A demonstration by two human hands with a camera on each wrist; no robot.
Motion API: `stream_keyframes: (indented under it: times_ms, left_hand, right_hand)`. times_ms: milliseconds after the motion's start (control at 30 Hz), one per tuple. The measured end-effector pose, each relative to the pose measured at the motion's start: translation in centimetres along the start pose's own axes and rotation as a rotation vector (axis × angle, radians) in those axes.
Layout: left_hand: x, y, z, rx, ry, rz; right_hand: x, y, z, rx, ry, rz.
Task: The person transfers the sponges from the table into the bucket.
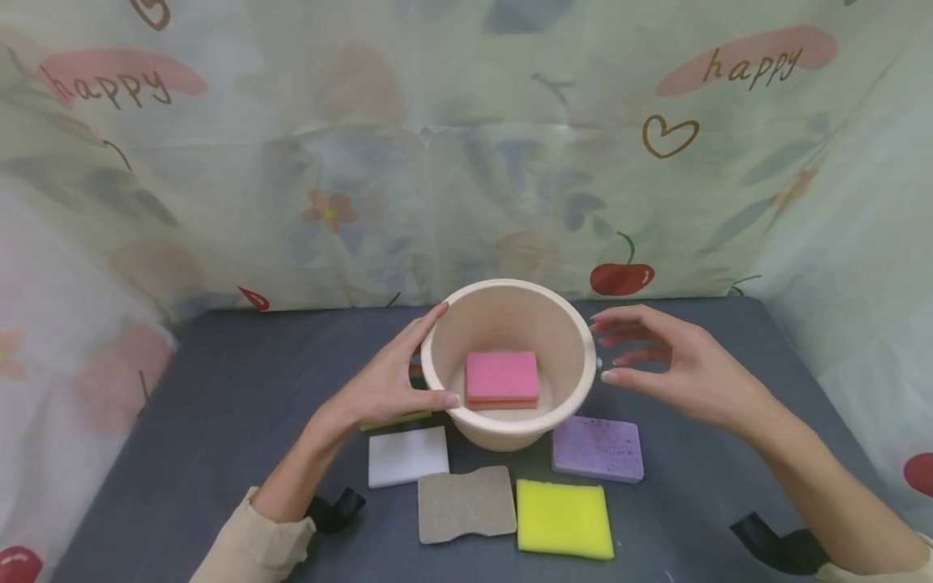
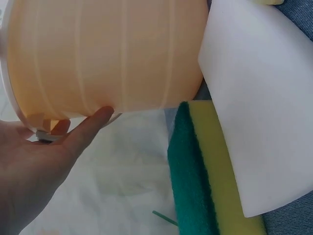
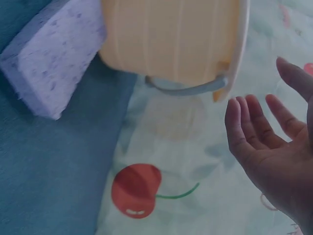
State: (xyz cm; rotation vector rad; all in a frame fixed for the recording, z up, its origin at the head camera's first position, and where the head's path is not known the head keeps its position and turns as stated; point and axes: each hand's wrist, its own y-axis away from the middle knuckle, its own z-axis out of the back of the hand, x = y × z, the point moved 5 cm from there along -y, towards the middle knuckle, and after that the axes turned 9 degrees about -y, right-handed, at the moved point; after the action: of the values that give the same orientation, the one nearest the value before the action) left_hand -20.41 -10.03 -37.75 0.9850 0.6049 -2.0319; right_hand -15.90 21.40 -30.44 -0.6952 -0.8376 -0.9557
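A cream bucket [image 1: 510,320] with a pink sponge [image 1: 501,378] inside sits mid-table near the back. My left hand [image 1: 382,380] holds the bucket's left side, thumb at the near rim and fingers along the side. In the left wrist view that hand [image 2: 41,164] touches the ribbed wall by the handle joint. To the right of the bucket, my right hand [image 1: 681,368] is raised with loosely bent fingers and holds nothing. The right wrist view shows a gap between this hand [image 3: 274,152] and the bucket's grey handle [image 3: 188,90].
Around the bucket's front lie a white sponge [image 1: 408,457], a grey-brown sponge [image 1: 466,506], a yellow sponge [image 1: 564,520] and a purple sponge [image 1: 598,449]. A green-and-yellow scouring sponge [image 2: 208,166] is partly hidden left of the bucket. Patterned cloth [image 1: 437,202] hangs behind the dark table [image 1: 240,429].
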Motion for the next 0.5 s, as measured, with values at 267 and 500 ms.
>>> stream_keyframes:
  times_ms: [267, 500]
  left_hand:
    - [-0.2, 0.0, -0.1, -0.006, 0.014, -0.017]
    - [0.0, 0.0, 0.0, -0.012, 0.018, -0.022]
  right_hand:
    - [-2.1, 1.7, 0.6, -0.013, 0.026, -0.016]
    - [-4.4, 2.9, -0.1, -0.025, 0.008, 0.021]
